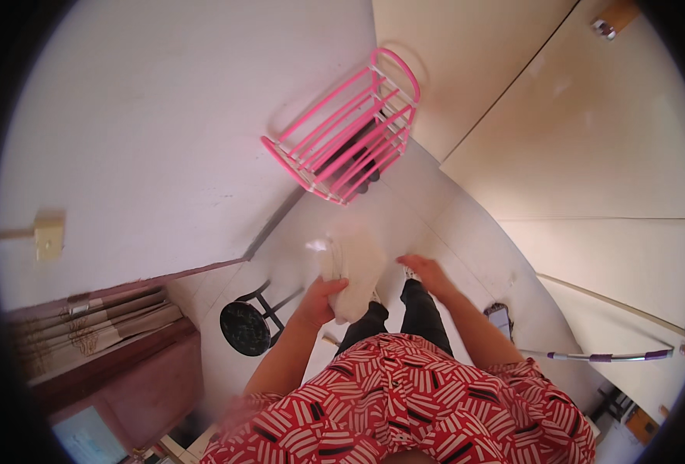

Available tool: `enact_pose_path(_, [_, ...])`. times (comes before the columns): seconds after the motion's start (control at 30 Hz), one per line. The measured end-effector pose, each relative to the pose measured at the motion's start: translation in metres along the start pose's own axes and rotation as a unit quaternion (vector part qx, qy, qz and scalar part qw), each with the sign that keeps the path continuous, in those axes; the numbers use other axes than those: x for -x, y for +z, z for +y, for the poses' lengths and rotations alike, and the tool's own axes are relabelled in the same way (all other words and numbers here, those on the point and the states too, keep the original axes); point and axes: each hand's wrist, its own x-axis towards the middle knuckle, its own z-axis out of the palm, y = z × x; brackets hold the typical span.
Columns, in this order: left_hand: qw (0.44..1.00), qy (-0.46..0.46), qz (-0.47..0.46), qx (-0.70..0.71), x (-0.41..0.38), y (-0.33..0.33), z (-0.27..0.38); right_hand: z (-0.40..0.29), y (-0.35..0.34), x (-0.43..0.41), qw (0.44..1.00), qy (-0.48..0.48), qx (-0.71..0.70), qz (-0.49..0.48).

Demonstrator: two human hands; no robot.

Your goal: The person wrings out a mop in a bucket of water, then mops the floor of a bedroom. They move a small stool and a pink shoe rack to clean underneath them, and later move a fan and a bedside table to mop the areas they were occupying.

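Note:
My left hand (321, 298) grips a cream-coloured, soft-looking item (359, 272) by its near left edge. It may be a folded cloth or a bag; the blur does not settle which. A shiny patch shows at its far left corner. To the right, my right hand (429, 275) hangs over my right foot with its fingers apart and nothing in it. Beyond both hands stands a pink tubular rack (342, 133) in the corner between wall and cabinet. Dark items (357, 165), perhaps shoes, show through its bars.
A round black stool (245, 329) stands on the tiled floor (418, 223) at left. Folded curtains (99, 333) hang beyond it. Tall cream cabinet doors (597, 151) line the right side. A silver-and-purple hoop (609, 356) and a dark-framed object (499, 319) lie near them.

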Motion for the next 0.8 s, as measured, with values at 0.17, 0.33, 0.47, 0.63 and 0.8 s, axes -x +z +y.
enact_pose_path(0.17, [0.996, 0.064, -0.057, -0.032, 0.064, 0.013, 0.024, -0.050, 0.086, -0.003, 0.950, 0.048, -0.254, -0.174])
enact_pose_path(0.33, [0.987, 0.155, -0.022, -0.040, 0.116, -0.004, 0.057, -0.128, 0.108, 0.001, 0.932, -0.040, -0.326, -0.151])
enact_pose_path(0.47, [0.960, 0.281, 0.009, 0.004, 0.125, -0.069, 0.088, -0.186, 0.107, 0.000, 0.921, -0.177, -0.342, -0.061])
enact_pose_path(0.63, [0.928, 0.353, 0.095, -0.065, 0.161, -0.016, 0.131, -0.248, 0.105, 0.012, 0.906, -0.261, -0.330, 0.033])
enact_pose_path(0.8, [0.898, 0.403, 0.108, -0.135, 0.167, -0.027, 0.168, -0.277, 0.085, -0.007, 0.922, -0.313, -0.188, 0.128])
